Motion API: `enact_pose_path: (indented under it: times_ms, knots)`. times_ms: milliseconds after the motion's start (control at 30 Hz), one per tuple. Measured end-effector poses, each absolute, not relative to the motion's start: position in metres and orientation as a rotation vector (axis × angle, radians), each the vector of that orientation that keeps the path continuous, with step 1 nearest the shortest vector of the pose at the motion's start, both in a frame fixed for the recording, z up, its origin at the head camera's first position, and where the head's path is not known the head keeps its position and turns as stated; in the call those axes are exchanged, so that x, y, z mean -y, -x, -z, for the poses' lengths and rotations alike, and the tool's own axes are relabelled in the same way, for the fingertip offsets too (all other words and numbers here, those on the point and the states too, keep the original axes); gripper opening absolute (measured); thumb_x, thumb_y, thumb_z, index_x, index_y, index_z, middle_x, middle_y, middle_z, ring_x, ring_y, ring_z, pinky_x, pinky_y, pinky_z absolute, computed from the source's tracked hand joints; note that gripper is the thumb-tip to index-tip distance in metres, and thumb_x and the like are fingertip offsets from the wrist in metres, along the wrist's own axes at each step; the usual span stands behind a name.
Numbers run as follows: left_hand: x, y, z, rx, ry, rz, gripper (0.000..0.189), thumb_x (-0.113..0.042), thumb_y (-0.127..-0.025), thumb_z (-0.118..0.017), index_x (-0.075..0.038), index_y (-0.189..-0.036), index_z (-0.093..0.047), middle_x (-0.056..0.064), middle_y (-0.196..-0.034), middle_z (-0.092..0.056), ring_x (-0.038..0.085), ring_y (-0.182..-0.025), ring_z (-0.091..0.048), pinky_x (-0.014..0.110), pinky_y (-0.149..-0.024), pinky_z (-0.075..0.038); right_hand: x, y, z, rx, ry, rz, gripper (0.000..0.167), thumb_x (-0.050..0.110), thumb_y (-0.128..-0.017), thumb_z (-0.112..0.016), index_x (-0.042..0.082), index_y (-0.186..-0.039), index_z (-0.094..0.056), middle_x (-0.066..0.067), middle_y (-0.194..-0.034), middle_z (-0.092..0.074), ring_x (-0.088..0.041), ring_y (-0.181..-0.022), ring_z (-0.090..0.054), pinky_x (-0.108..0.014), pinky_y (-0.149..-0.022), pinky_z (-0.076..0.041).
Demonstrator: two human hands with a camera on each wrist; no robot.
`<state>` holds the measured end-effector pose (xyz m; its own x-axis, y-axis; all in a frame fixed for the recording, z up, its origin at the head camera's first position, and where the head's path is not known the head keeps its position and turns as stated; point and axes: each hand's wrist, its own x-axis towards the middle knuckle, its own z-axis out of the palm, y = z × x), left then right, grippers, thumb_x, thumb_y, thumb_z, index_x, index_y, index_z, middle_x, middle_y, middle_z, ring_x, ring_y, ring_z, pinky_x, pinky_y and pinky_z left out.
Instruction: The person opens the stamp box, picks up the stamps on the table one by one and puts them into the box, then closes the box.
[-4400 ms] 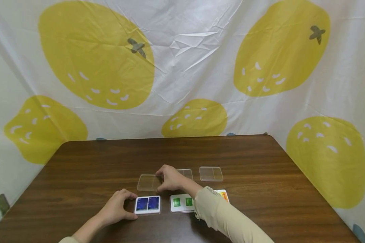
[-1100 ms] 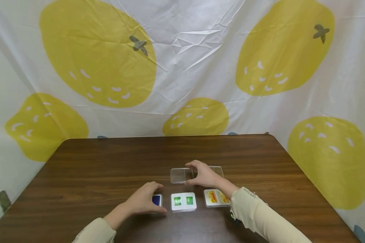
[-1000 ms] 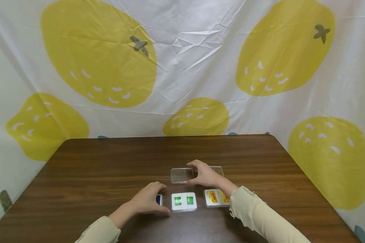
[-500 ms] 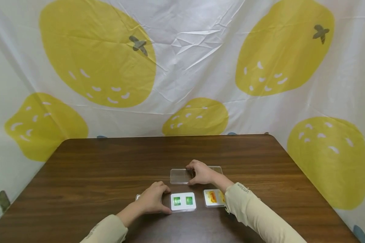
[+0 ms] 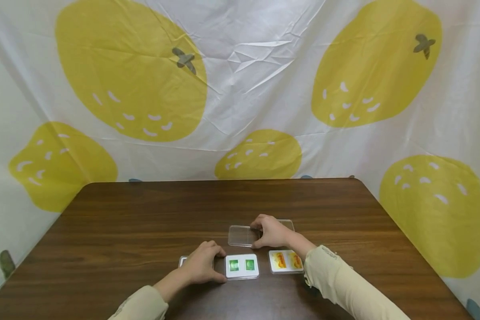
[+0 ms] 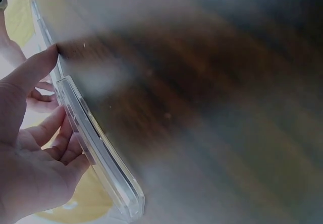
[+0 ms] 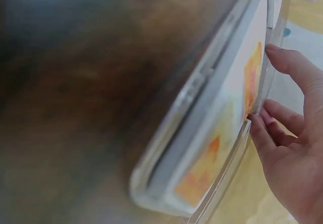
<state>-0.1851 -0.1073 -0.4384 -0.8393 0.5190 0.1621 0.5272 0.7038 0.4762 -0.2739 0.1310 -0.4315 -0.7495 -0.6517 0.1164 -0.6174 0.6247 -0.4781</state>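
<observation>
In the head view, my right hand [image 5: 273, 232] pinches the right end of a clear plastic lid [image 5: 240, 235] behind the row of flat cases. My left hand [image 5: 203, 264] spans the left end of a clear case with two green pictures [image 5: 242, 266], thumb at its near corner and index finger at its far corner. Under that hand a second case [image 5: 182, 260] is mostly hidden; its clear edge [image 6: 103, 148] shows close in the left wrist view. To the right lies a case with two orange pictures [image 5: 286, 261], which fills the right wrist view's middle.
Another clear lid [image 5: 286, 223] lies behind my right hand, partly covered by it. All of this sits on a dark wooden table [image 5: 144, 218]. A white cloth [image 5: 256, 102] printed with yellow lemons hangs behind and at both sides.
My left hand has moved right from the blue-pictured case to the green-pictured one. My right hand has left the leftmost lid, gripped the middle lid and shifted it slightly toward me and right.
</observation>
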Motion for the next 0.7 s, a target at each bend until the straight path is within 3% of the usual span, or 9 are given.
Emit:
enact_pose_path:
  times_ms: [700]
  knots:
    - [0.106,0.181,0.439,2.886,0.843,0.827,0.049,-0.036,-0.058,-0.081,-0.005,-0.093,-0.063,0.0,-0.088,-0.054,0.017,-0.085,-0.047,0.03,-0.074,-0.042,-0.145,0.233,0.424,-2.618,1.109,1.013,0.051,0.018,-0.065,-0.08,0.0,-0.108,-0.06,-0.004,-0.104,-0.056,-0.021,-0.096,-0.058,-0.027,-0.083,-0.047]
